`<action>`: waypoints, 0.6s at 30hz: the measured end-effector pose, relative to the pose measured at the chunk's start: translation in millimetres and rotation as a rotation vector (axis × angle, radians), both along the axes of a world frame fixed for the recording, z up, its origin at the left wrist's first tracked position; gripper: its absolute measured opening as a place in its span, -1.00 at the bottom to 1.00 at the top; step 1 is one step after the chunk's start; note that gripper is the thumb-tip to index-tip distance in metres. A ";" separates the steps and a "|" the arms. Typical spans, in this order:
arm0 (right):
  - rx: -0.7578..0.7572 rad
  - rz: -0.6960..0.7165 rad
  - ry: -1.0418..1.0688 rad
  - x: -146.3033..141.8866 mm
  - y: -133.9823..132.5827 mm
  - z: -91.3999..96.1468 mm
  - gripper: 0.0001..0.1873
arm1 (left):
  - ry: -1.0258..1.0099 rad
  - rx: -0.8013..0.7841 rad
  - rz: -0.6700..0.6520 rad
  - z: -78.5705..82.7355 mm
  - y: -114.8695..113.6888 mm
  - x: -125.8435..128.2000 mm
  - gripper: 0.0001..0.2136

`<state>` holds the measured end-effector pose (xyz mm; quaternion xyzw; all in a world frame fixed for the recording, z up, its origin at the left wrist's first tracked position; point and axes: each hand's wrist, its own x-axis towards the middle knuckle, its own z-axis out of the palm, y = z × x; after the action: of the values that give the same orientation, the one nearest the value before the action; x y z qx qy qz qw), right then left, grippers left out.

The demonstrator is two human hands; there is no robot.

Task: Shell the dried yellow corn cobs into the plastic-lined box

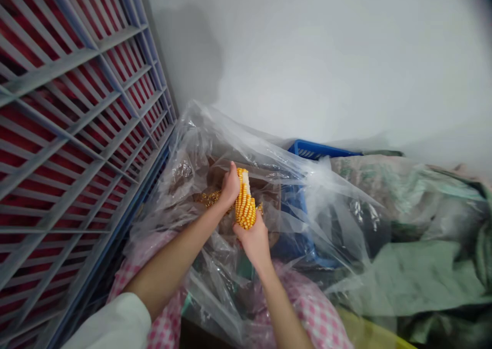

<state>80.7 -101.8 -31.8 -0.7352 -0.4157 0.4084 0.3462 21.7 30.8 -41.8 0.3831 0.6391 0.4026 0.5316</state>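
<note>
A yellow corn cob (245,201) stands tilted above an open clear plastic bag (200,149), with a bare pale strip near its top where kernels are gone. My right hand (255,242) grips the cob's lower end from below. My left hand (229,186) closes around the cob's upper left side, its fingers partly hidden behind the cob. Loose corn kernels (207,199) lie in the bag just left of my left hand. More brownish kernels show through the plastic under both hands.
A grey slatted rack (77,108) with red behind it stands at the left, and a white wall (326,57) rises ahead. A blue plastic crate (315,149) sits under the plastic, beside green cloth (407,277). Pink checked fabric (319,313) covers my lap.
</note>
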 end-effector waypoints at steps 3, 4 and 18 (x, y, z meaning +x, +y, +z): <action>0.021 -0.016 0.037 0.8 -1.6 -4.6 -0.73 | 0.142 -0.010 -0.012 2.8 -2.5 -1.0 -0.47; 0.024 -0.022 0.049 1.0 -2.3 -6.4 -0.72 | 0.165 -0.001 -0.023 4.3 -3.6 -0.8 -0.47; -0.020 -0.049 0.326 0.4 -6.8 -7.1 -0.69 | 0.119 0.102 -0.048 -9.5 -6.2 -1.5 -0.48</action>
<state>81.1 -108.6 -38.9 -0.6726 -0.3317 0.5178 0.4116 20.1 24.6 -51.3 0.4479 0.6392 0.3982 0.4819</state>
